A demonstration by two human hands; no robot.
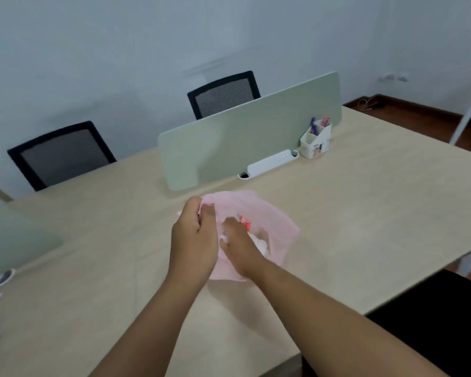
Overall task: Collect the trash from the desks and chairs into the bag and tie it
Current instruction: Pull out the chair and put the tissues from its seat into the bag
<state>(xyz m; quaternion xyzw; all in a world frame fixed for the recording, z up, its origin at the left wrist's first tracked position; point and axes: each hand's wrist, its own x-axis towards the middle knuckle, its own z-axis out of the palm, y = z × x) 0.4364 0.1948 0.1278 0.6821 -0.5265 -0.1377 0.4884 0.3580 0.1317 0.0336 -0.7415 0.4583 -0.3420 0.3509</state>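
While left hand point(193, 238) pinches the pink bag point(279, 227), right hand point(239, 250) is inside.

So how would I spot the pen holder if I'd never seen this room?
Find the pale green divider standing across the wooden desk. At its right end, on the near side, sits the white pen holder, beside a long white power strip. It alone stands upright, with blue and pink pens poking out.

Forearms extend forward; left hand point(195, 240) pinches the bag point(273, 227) rim, right hand point(241, 248) reaches inside it.
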